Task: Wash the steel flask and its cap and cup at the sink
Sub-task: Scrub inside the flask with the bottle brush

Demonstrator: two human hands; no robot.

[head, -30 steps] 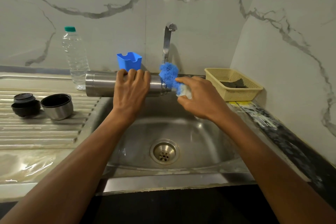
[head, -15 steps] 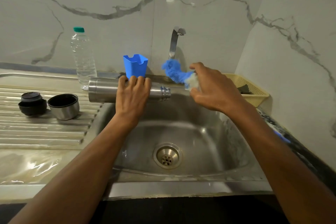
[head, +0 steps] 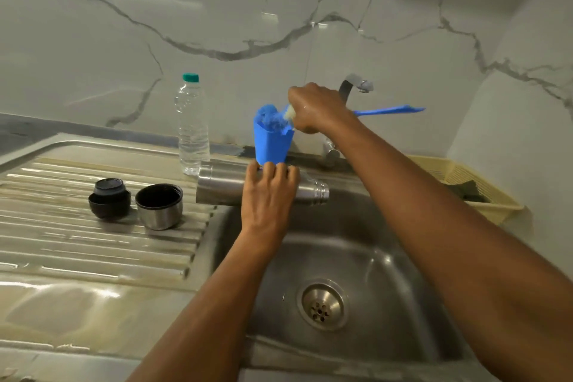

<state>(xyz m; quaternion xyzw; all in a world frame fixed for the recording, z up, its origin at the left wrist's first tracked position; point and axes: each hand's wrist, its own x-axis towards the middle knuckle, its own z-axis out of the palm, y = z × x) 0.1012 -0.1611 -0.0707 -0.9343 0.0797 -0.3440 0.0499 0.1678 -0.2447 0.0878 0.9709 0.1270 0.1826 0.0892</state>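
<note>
On the ribbed steel drainboard (head: 46,226) of the counter, at the far left, a black cap (head: 110,197) is standing, and just beside it on the right a steel cup (head: 158,206) is sitting with its opening up. Behind them, near the marble wall, a clear water bottle (head: 192,127) with a green lid is standing upright. The steel flask (head: 220,186) is lying on its side across the back left edge of the sink (head: 387,257), with its open threaded mouth pointing to the right over the basin. The left hand (head: 268,195) is grasping the flask from above, its fingers curling over the body. Directly behind the flask a blue plastic holder (head: 273,146) is standing upright. The right hand (head: 316,108) is clenching around a blue bottle brush (head: 269,116) close to its head; the bristles are sitting in the top of the holder and the thin handle is sticking out to the right, in front of the faucet (head: 353,84). The drain (head: 324,304) is showing in the bottom of the basin. At the far right a yellow basket (head: 459,175) is holding a dark thing which I cannot identify.
</note>
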